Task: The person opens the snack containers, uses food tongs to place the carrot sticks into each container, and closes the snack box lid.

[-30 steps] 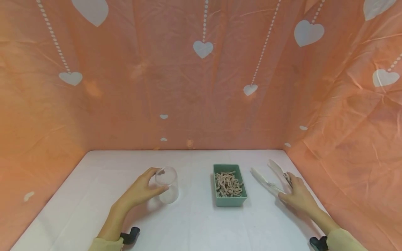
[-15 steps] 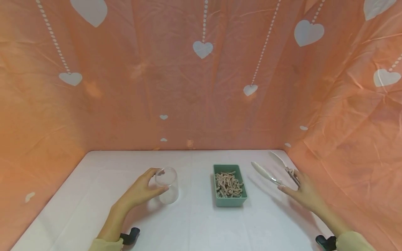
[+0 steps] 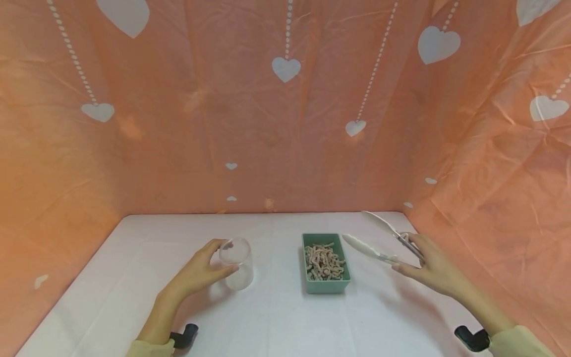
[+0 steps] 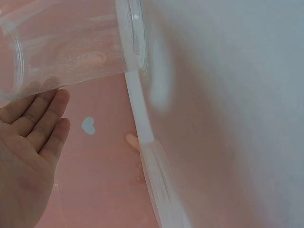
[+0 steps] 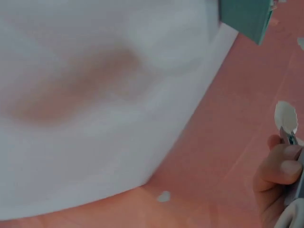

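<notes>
My left hand (image 3: 202,267) holds a clear, straight-sided cup (image 3: 241,272) upright on the white table, thumb on the near side and fingers on the far side. In the left wrist view, several fingertips rest against the wall of the clear cup (image 4: 76,52). Raised over the table at the right, my right hand (image 3: 439,270) grips metal tongs (image 3: 407,242) with pale, flat tips. The tongs' arms are spread, with nothing between them. Curled fingers of the right hand (image 5: 280,171) show round the tongs' handle in the right wrist view.
Between the hands stands a green rectangular box (image 3: 327,287) filled with greyish-brown, twisted dry pieces (image 3: 324,263). The spread tongs' nearer tip is just right of it. An orange cloth (image 3: 250,124) with pale hearts encloses the white table (image 3: 276,322) at the back and sides.
The tongs have risen off the table in my right hand and swung left, their tips now nearer the green box. My left hand and the cup have stayed in place.
</notes>
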Demonstrator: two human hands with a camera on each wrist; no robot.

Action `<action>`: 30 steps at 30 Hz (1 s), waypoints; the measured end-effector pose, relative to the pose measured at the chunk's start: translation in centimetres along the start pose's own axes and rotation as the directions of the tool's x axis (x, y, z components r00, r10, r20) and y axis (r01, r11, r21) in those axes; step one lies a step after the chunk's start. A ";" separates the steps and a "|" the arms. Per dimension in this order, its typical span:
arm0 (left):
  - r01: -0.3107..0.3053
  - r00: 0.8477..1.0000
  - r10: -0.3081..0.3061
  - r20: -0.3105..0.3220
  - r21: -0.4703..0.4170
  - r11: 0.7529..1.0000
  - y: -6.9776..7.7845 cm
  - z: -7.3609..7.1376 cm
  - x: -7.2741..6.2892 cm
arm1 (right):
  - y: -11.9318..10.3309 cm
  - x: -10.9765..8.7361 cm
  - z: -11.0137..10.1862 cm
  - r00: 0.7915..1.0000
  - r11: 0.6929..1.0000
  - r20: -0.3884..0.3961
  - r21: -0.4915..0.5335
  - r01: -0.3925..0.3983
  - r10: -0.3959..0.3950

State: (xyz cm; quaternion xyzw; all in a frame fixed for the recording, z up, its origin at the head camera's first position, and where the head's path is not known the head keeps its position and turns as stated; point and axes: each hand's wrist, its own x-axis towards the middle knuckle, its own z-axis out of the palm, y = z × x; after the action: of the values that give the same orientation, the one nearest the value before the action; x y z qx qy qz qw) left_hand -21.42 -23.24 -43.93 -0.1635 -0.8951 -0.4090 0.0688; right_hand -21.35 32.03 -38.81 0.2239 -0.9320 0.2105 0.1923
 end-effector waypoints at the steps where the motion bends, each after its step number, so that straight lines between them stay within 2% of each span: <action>1: 0.000 1.000 0.000 0.000 -0.001 1.000 0.0 0.0 0.0 | -0.2 0.2 -0.1 1.000 1.000 0.006 -0.007 0.023 -0.022; 7: 0.000 1.000 0.000 -0.004 -0.005 1.000 -0.1 0.0 -0.1 | -1.7 1.2 -0.7 0.992 0.997 0.103 0.013 0.072 -0.073; 15: 0.013 1.000 -0.013 0.005 -0.005 1.000 -0.2 0.0 0.0 | -3.0 2.3 -0.6 0.967 0.994 0.230 0.043 0.103 -0.110; 23: 0.013 1.000 -0.013 0.002 0.001 1.000 -0.1 0.0 -0.1 | -4.2 3.9 -0.8 0.923 0.994 0.367 0.031 0.109 -0.112; 30: 0.028 1.000 -0.028 0.011 -0.007 1.000 0.1 0.0 -0.2 | -4.6 5.3 -0.7 0.885 0.981 0.425 0.035 0.192 -0.189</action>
State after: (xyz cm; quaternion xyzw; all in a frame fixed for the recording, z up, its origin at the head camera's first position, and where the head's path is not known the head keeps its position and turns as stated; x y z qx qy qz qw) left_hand -21.25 -23.28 -43.89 -0.1536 -0.8961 -0.4124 0.0574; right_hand -23.28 26.80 -34.42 0.3541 -0.9258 0.1326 0.0046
